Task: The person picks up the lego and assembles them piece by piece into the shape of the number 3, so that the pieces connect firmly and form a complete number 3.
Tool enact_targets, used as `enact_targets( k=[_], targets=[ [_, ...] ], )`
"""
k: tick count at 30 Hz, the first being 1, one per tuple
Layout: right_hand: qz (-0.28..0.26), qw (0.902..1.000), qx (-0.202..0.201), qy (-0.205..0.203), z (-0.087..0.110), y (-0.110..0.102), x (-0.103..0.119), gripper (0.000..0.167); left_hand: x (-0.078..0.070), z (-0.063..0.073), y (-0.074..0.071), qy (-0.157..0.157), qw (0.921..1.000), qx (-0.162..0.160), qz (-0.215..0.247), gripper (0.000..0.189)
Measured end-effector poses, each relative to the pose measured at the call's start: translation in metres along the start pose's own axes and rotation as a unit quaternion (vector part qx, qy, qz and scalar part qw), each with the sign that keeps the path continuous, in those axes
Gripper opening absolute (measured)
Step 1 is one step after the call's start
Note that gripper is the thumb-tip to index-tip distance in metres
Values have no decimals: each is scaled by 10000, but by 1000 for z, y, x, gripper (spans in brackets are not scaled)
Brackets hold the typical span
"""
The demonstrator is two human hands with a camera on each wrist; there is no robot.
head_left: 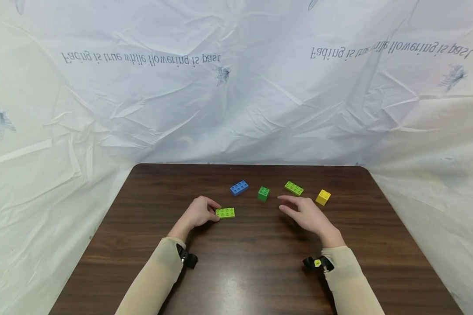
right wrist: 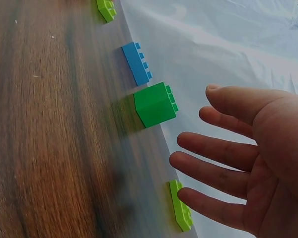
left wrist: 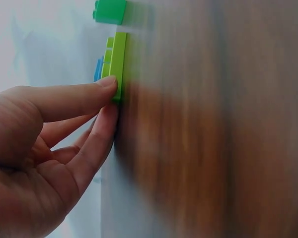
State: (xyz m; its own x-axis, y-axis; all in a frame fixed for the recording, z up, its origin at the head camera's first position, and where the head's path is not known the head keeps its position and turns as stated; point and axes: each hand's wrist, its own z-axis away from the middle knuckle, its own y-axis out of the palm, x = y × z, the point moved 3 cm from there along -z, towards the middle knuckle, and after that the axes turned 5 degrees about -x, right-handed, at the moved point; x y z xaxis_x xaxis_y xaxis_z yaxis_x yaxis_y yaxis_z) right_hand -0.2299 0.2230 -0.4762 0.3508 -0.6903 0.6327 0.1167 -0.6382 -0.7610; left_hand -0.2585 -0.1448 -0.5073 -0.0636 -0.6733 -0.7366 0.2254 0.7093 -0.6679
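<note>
My left hand (head_left: 200, 211) pinches the left end of a flat lime-green toy brick (head_left: 226, 213) between thumb and fingers, low over the table. In the left wrist view the thumb lies along the studded lime brick (left wrist: 118, 62). My right hand (head_left: 307, 213) holds nothing; its fingers are spread, as the right wrist view shows. Nearest to it are a tall green brick (head_left: 263, 194), a second flat lime-green brick (head_left: 294, 188) and a yellow brick (head_left: 323, 197). A blue brick (head_left: 239, 187) lies behind the brick in my left hand.
The dark wood-grain table (head_left: 256, 271) has rounded far corners. White sheeting (head_left: 236, 109) with printed lettering hangs behind it and at both sides. Each wrist wears a small black camera on a strap, the left camera (head_left: 190, 260) and the right camera (head_left: 309, 263).
</note>
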Motion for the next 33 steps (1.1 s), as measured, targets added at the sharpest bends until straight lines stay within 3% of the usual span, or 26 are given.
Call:
enact_targets(
  k=[16,33],
  targets=[
    [-121,9997,176,150,-5,8,1,50,-21,1,26,396,9988,257,142,31],
    [-85,9993,306,214,-10,10,4,47,-35,0,43,400,9980,453,199,31]
  ],
)
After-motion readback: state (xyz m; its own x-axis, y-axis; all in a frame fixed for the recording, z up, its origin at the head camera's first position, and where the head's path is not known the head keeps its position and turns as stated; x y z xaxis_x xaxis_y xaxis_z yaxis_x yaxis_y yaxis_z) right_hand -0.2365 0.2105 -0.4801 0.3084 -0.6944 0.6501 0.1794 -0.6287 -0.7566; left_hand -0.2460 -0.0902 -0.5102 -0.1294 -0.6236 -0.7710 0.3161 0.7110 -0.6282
